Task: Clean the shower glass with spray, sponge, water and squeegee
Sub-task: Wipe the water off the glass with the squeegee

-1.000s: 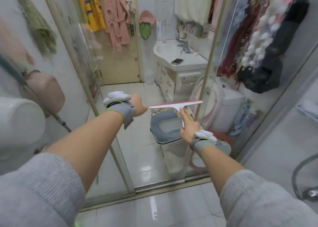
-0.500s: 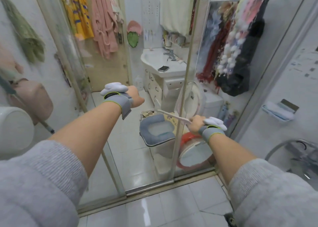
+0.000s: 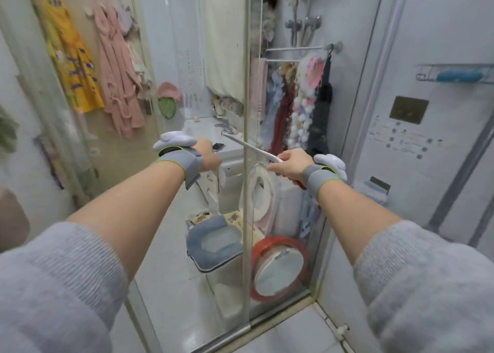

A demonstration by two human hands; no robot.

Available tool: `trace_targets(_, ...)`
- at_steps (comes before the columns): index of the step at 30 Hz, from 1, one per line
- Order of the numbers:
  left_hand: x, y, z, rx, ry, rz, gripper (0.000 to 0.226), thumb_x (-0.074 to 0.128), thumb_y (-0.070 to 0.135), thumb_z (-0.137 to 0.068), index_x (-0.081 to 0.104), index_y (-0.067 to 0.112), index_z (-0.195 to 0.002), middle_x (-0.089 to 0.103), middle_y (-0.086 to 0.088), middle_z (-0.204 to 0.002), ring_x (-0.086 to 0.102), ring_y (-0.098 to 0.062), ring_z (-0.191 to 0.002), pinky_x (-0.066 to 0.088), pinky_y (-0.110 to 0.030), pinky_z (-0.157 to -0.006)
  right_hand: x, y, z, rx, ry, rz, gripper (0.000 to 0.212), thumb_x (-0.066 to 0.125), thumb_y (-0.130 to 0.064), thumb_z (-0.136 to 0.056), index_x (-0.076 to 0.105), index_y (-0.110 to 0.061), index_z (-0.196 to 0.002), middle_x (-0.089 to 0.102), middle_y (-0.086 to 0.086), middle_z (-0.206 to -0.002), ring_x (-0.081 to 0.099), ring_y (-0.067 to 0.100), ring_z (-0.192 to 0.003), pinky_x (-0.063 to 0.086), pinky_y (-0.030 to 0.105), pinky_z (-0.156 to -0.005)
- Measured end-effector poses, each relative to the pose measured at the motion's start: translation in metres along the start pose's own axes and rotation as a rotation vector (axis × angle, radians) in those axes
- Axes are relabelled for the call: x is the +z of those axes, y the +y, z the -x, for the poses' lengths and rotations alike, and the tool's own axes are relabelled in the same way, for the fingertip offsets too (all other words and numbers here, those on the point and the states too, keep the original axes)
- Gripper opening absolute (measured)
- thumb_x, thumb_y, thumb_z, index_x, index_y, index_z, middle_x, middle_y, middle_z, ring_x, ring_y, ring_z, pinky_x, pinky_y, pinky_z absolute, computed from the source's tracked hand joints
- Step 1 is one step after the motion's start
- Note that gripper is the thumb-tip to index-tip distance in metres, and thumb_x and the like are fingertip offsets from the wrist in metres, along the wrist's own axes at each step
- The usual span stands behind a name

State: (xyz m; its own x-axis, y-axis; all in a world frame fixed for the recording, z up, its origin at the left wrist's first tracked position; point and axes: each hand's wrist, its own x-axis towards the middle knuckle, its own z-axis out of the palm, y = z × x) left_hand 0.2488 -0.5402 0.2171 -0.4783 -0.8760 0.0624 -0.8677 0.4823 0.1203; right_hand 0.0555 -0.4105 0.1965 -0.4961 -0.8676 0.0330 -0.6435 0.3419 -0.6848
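My right fingers (image 3: 275,166) curl round the handle of the squeegee (image 3: 254,148), whose white blade slants up and left across the vertical frame post (image 3: 246,165) of the shower glass (image 3: 288,219). Tilted like this, I judge only one end may bite, so it could skip, leave streaks, or catch the post. My left hand (image 3: 207,156) is curled near the glass; what it holds, I cannot tell. Both arms reach forward at about the same height.

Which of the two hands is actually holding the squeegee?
The right hand grips the white squeegee, whose blade slants up and left across the glass frame. The left hand carries no tool.
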Motion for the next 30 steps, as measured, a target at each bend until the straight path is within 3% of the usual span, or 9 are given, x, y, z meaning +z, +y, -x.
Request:
trace_targets(2, -0.036, 0.002, -0.005, 0.004, 0.059, 0.002, 0.037, 0.052, 0.041, -0.087, 0.062, 0.01, -0.069, 0.064, -0.006, -0.07, 0.061, -0.027, -0.068, 0.051, -0.033, -0.068, -0.027, -0.038, -0.007, -0.12, 0.1, -0.005, 0.02, 0.062, -0.025, -0.087, 0.067, -0.01, -0.1, 0.057, 0.003, -0.07, 0.055, 0.023, -0.066, 0.04, 0.02, -0.045)
trace_targets(5, -0.095, 0.002, -0.016, 0.012, 0.186, 0.006, 0.036, 0.053, 0.04, -0.085, 0.055, 0.012, -0.063, 0.06, -0.006, -0.068, 0.06, -0.025, -0.066, 0.051, -0.031, -0.066, -0.066, -0.101, -0.022, -0.264, 0.243, 0.03, 0.038, 0.056, -0.023, -0.089, 0.059, -0.016, -0.126, 0.064, 0.009, -0.118, 0.057, 0.031, -0.111, 0.045, 0.029, -0.085)
trace_targets(8, -0.156, 0.002, -0.025, 0.002, 0.299, -0.041, 0.031, 0.05, 0.04, -0.082, 0.051, 0.019, -0.059, 0.061, -0.008, -0.068, 0.064, -0.026, -0.074, 0.052, -0.031, -0.07, -0.103, -0.164, -0.034, -0.391, 0.35, 0.079, 0.043, 0.054, -0.019, -0.089, 0.053, -0.012, -0.132, 0.056, 0.011, -0.132, 0.05, 0.032, -0.122, 0.04, 0.032, -0.097)
trace_targets(12, -0.221, 0.006, -0.036, -0.028, 0.402, -0.124, 0.031, 0.047, 0.039, -0.079, 0.047, 0.018, -0.057, 0.057, -0.003, -0.065, 0.061, -0.025, -0.073, 0.054, -0.032, -0.076, -0.145, -0.227, -0.05, -0.492, 0.456, 0.041, 0.045, 0.048, -0.016, -0.09, 0.048, -0.015, -0.135, 0.056, 0.012, -0.13, 0.052, 0.033, -0.118, 0.041, 0.035, -0.094)
trace_targets(16, -0.28, 0.023, -0.055, -0.033, 0.507, -0.156, 0.03, 0.046, 0.037, -0.088, 0.057, 0.014, -0.071, 0.062, -0.005, -0.08, 0.061, -0.025, -0.081, 0.052, -0.031, -0.081, -0.188, -0.275, -0.078, -0.584, 0.631, 0.082, 0.038, 0.045, -0.016, -0.09, 0.052, -0.018, -0.128, 0.058, 0.012, -0.125, 0.055, 0.035, -0.112, 0.041, 0.033, -0.085)
trace_targets(19, -0.323, 0.036, -0.072, -0.028, 0.608, -0.138, 0.034, 0.047, 0.043, -0.078, 0.061, 0.014, -0.069, 0.068, -0.006, -0.08, 0.064, -0.026, -0.079, 0.055, -0.038, -0.082, -0.223, -0.307, -0.105, -0.629, 0.752, 0.112, 0.029, 0.045, -0.017, -0.091, 0.052, -0.012, -0.118, 0.057, 0.017, -0.119, 0.055, 0.037, -0.107, 0.04, 0.035, -0.079)
trace_targets(23, -0.377, 0.048, -0.098, -0.038, 0.712, -0.112, 0.039, 0.042, 0.048, -0.064, 0.065, 0.016, -0.062, 0.068, -0.005, -0.07, 0.065, -0.026, -0.073, 0.056, -0.036, -0.077, -0.272, -0.342, -0.141, -0.679, 0.843, 0.087, 0.025, 0.042, -0.016, -0.093, 0.051, -0.009, -0.116, 0.054, 0.019, -0.115, 0.054, 0.038, -0.1, 0.033, 0.033, -0.072)
trace_targets(26, -0.408, 0.048, -0.109, -0.03, 0.758, -0.097, 0.029, 0.045, 0.039, -0.069, 0.061, 0.016, -0.06, 0.066, -0.004, -0.066, 0.062, -0.025, -0.066, 0.053, -0.031, -0.069, -0.299, -0.359, -0.168, -0.714, 0.873, 0.06, 0.026, 0.039, -0.017, -0.093, 0.051, -0.012, -0.116, 0.053, 0.016, -0.113, 0.045, 0.032, -0.084, 0.032, 0.032, -0.072)
trace_targets(30, -0.433, 0.043, -0.12, -0.056, 0.851, -0.12, 0.029, 0.052, 0.035, -0.082, 0.063, 0.014, -0.065, 0.064, -0.006, -0.069, 0.062, -0.026, -0.068, 0.056, -0.034, -0.074, -0.319, -0.382, -0.2, -0.767, 0.891, 0.009, 0.031, 0.037, -0.016, -0.091, 0.049, -0.016, -0.119, 0.054, 0.015, -0.113, 0.043, 0.03, -0.082, 0.032, 0.033, -0.073)
